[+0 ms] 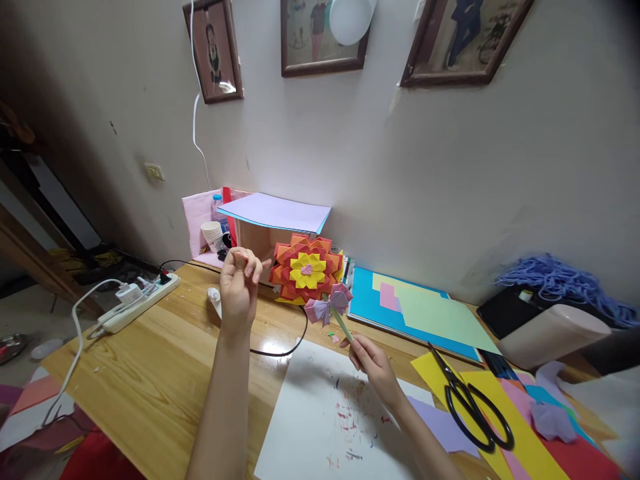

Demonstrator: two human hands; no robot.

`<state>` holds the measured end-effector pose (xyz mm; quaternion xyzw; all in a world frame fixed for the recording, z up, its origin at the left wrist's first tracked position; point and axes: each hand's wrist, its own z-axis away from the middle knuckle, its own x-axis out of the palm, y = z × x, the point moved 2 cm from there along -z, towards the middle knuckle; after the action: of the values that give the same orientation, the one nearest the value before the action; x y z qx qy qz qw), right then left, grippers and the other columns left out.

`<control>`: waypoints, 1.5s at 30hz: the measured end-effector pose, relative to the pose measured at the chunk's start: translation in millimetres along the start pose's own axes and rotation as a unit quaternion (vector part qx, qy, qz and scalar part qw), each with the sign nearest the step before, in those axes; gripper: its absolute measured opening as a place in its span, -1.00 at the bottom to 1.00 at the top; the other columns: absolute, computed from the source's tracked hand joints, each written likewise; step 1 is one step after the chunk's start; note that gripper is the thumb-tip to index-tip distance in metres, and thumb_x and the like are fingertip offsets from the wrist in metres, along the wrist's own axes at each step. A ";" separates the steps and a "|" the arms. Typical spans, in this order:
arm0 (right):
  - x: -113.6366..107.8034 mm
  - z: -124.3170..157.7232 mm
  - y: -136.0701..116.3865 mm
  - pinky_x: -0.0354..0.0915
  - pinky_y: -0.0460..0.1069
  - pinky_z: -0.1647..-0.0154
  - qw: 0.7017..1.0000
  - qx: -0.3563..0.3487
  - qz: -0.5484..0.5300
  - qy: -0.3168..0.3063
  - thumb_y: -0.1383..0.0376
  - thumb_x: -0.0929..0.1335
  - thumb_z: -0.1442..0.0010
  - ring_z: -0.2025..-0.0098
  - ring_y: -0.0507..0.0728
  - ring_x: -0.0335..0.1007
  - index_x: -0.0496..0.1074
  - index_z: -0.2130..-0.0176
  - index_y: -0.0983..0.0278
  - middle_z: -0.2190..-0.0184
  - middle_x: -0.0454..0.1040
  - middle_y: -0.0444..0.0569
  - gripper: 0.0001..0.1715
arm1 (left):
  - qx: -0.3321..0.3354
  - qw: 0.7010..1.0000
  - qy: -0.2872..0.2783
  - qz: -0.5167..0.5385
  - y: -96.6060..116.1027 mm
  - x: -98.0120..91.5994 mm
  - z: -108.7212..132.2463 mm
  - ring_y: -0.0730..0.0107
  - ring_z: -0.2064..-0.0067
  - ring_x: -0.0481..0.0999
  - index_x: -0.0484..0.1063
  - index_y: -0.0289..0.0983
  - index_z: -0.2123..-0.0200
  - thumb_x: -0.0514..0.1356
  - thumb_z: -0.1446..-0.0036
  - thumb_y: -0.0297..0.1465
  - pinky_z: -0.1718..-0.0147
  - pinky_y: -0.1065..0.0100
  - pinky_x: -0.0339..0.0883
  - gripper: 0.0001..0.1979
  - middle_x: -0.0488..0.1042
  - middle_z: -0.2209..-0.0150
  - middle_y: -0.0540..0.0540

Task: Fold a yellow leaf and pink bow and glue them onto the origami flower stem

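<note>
over the wooden table (160, 373), toward its back edge, my right hand (369, 360) pinches a paper flower (340, 297); my left hand (239, 287) curls, whether gripping i can't tell. framed pictures (213, 50) line the wall (425, 167).

A room in a home, by its looks

Framed photographs of people (214, 53) hang on the plain wall (310, 140) above the wooden bench (160, 380); a light switch (155, 172) sits lower left. A power strip (137, 312) lies along the bench's left edge; stacked paper cups (212, 233) stand near the far-left corner. Scissors (454, 381) and coloured paper (537, 440) spread toward the right edge.
</note>
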<state>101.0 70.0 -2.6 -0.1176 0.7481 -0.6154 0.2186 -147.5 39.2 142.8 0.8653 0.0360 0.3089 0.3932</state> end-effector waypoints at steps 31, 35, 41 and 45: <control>-35.5 -5.1 -1.5 -0.07 -0.08 0.57 0.997 -0.027 0.000 0.076 0.11 0.17 -0.23 0.59 -0.02 -0.04 0.34 0.27 0.30 0.64 0.05 -0.21 -0.65 | -0.125 0.988 0.033 -0.088 -31.8 -0.1 -3.0 0.62 0.65 0.00 0.32 -0.28 0.45 0.10 -0.12 -0.26 0.71 0.58 -0.11 -0.79 0.05 0.63 0.13; -35.7 -4.2 -1.0 -0.16 -0.09 0.62 0.996 -0.010 -0.048 0.069 0.08 0.18 -0.22 0.63 -0.04 -0.13 0.34 0.27 0.31 0.65 0.05 -0.22 -0.64 | -0.086 0.952 -0.060 -0.287 -38.7 3.1 -1.1 0.51 0.46 0.23 0.45 -0.27 0.24 0.16 -0.03 -0.20 0.49 0.50 0.13 -0.70 0.26 0.49 0.02; -32.0 -3.1 -7.5 -0.21 -0.08 0.62 0.996 0.000 -0.070 0.051 0.08 0.19 -0.21 0.64 -0.06 -0.18 0.34 0.27 0.31 0.66 0.03 -0.23 -0.65 | -0.073 0.884 -0.240 -0.394 -37.4 20.7 15.6 0.43 0.36 0.28 0.48 -0.23 0.23 0.26 0.10 -0.20 0.37 0.44 0.15 -0.66 0.29 0.39 0.00; -33.6 -2.8 -10.0 -0.20 -0.08 0.62 0.996 -0.004 -0.062 0.062 0.08 0.19 -0.21 0.63 -0.05 -0.16 0.36 0.28 0.31 0.66 0.04 -0.22 -0.64 | -0.099 0.860 -0.308 -0.395 -36.2 20.5 17.5 0.42 0.39 0.30 0.47 -0.27 0.47 0.18 0.00 -0.23 0.41 0.43 0.13 -0.77 0.32 0.46 -0.01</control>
<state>128.2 85.3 13.6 -0.1263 0.7542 -0.6307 0.1323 -114.6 58.9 118.9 0.7860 0.2211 -0.1528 0.5567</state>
